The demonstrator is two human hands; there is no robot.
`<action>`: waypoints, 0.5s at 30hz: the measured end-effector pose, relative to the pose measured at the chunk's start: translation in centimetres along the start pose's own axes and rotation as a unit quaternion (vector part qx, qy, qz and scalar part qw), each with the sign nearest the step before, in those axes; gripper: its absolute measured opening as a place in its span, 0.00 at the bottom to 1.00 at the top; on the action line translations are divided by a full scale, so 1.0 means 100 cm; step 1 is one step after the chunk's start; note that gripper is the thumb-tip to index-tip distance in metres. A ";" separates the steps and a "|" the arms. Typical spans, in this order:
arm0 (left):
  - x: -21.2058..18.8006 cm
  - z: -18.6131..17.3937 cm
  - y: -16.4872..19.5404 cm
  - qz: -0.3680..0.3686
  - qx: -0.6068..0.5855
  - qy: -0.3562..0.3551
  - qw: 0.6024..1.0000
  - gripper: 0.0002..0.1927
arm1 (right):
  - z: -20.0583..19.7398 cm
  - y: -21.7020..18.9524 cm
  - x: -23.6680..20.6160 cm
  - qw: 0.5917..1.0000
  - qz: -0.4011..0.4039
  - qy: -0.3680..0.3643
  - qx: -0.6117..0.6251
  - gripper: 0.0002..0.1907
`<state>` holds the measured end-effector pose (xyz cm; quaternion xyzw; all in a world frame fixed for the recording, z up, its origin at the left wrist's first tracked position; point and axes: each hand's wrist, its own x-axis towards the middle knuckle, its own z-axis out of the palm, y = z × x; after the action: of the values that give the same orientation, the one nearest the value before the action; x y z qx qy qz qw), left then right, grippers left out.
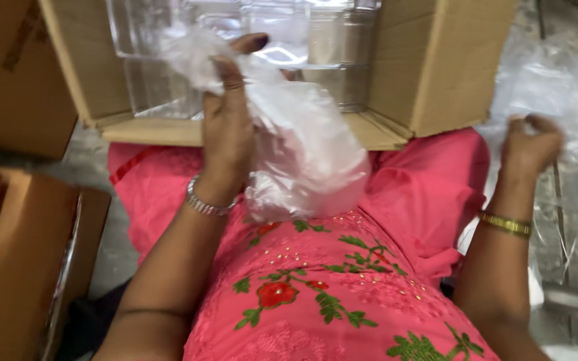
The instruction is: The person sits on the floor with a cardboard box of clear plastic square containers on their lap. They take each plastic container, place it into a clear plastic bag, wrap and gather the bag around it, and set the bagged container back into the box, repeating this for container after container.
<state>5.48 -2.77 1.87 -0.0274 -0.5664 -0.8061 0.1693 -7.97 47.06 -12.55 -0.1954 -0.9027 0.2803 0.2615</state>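
A thin, limp, light and slippery clear plastic bag (302, 154) is pinched at its bunched top by the left hand (225, 127) before the cardboard box (429, 67), while the right hand (530, 144) is curled shut on loose plastic wrap (570, 87).

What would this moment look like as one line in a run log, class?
left hand: grips clear plastic bag | right hand: closed at plastic sheeting | open cardboard box: clear containers inside
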 end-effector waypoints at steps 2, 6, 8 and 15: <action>-0.004 0.002 -0.006 0.010 -0.001 -0.030 0.999 0.36 | -0.020 -0.056 -0.034 0.958 -0.126 0.039 0.254 0.05; -0.009 0.008 -0.013 0.015 -0.008 -0.054 0.998 0.35 | -0.042 -0.183 -0.127 0.850 -0.207 -0.248 0.416 0.07; -0.011 0.008 -0.013 0.044 0.043 -0.041 0.997 0.35 | -0.041 -0.239 -0.159 0.786 -0.163 -0.364 0.473 0.13; -0.015 -0.012 -0.002 0.046 0.058 -0.063 0.995 0.30 | -0.021 -0.320 -0.189 0.726 -0.037 -0.399 0.558 0.06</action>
<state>7.03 -3.42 0.92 -0.0945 -0.6199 -0.7598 0.1719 1.52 13.94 1.56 0.1495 -0.6111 0.7757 -0.0511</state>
